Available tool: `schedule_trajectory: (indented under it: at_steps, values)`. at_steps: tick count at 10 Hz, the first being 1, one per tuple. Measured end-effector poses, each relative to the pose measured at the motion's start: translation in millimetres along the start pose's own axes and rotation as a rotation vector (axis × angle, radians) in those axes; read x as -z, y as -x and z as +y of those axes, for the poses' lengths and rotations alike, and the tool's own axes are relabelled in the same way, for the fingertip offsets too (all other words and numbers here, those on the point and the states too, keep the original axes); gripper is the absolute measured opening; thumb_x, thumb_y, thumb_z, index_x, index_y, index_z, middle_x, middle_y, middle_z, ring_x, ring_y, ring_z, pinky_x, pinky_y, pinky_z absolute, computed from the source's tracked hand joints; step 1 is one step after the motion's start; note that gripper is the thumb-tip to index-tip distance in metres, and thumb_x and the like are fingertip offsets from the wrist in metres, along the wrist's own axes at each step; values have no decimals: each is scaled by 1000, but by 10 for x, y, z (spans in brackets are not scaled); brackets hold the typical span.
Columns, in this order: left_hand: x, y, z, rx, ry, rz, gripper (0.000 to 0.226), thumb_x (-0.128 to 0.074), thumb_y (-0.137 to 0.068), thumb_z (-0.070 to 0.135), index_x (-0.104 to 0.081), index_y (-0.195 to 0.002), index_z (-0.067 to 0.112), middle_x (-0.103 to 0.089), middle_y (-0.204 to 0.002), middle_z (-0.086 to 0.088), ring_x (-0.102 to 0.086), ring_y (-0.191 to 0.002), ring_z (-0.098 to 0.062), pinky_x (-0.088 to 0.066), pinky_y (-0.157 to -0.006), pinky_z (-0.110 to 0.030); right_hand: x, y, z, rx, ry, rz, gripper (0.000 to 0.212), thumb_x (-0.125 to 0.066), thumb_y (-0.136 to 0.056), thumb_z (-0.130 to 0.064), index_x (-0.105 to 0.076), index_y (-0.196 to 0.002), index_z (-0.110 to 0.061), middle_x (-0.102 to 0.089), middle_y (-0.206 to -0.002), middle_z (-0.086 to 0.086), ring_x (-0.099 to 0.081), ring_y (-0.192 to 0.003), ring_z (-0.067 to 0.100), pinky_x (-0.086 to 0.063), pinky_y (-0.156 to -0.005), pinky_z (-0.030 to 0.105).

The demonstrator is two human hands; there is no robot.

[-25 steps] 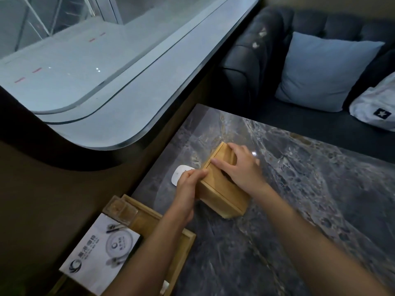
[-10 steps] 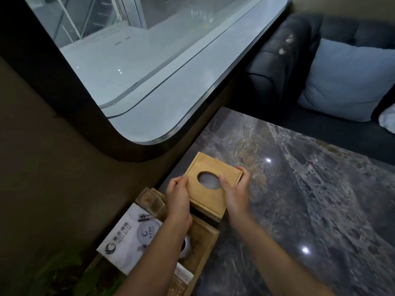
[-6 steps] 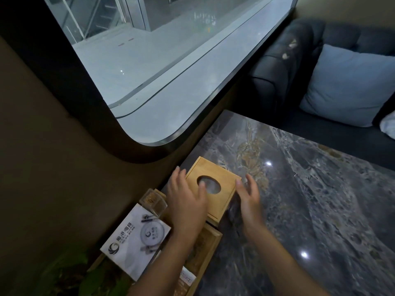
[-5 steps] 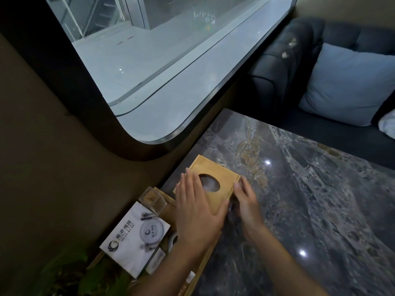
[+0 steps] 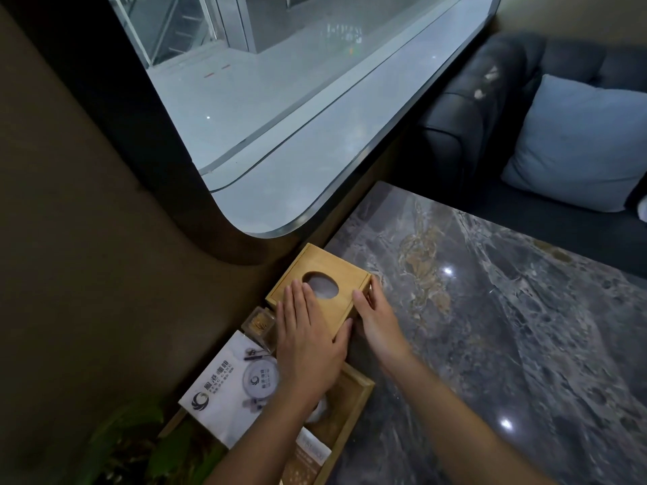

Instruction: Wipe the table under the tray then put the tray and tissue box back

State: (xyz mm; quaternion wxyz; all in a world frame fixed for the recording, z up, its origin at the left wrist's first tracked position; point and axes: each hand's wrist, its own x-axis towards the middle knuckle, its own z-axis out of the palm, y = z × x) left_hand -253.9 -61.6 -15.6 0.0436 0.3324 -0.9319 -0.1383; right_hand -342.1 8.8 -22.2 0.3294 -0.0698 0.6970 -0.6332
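Note:
The wooden tissue box (image 5: 345, 274), with an oval hole in its top, stands on the dark marble table (image 5: 490, 344) against the wall, just beyond the wooden tray (image 5: 354, 407). My left hand (image 5: 308, 344) lies flat on the box's top with the fingers straight. My right hand (image 5: 374, 320) cups the box's right side, thumb on the top edge. The tray sits at the table's near left edge, partly hidden by my left forearm.
In the tray lie a white printed card (image 5: 227, 386) and a small clear jar (image 5: 259, 323). A green plant (image 5: 122, 442) is at the lower left. A dark sofa (image 5: 472, 99) with a blue cushion (image 5: 577, 141) lies beyond the table. A window (image 5: 280, 99) runs along the left wall.
Both hands turned the box upright, set it down beyond the tray and let go. My left hand then laid flat on top and my right came against its side.

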Motion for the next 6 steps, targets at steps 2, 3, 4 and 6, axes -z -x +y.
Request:
schedule_trajectory:
  at_steps: [2, 3, 4, 6]
  values:
    - [15, -38, 18, 53, -20, -34, 88, -4, -79, 63, 12, -143, 5, 12, -156, -16, 14, -144, -26, 12, -113, -36, -25, -31, -79, 8, 87, -26, 60, -41, -94, -36, -12, -145, -24, -30, -150, -3, -30, -135, 16, -25, -114, 37]
    - [18, -27, 52, 68, -4, -20, 85, -13, -81, 57, 8, -143, 2, 8, -156, -18, 10, -145, -28, 11, -112, -37, -40, -11, -100, 1, 104, -35, 65, -43, -91, -43, -12, -145, -27, -31, -149, -3, -33, -134, 17, -25, -114, 40]
    - [46, -25, 61, 68, -36, -42, 85, -16, -86, 59, 9, -143, 2, 8, -156, -19, 9, -145, -29, 8, -114, -38, -17, -31, -86, -28, 173, -49, 73, -44, -80, -59, -16, -142, -33, -39, -146, -3, -40, -129, 17, -32, -110, 45]
    - [211, -29, 87, 28, 28, -67, 78, -34, -90, 51, 2, -146, 10, 0, -158, -11, 5, -146, -25, -3, -120, -40, 170, 23, -294, 28, 449, 66, 50, -52, -88, -41, -42, -131, -16, -53, -133, 7, -51, -117, 21, -42, -100, 40]
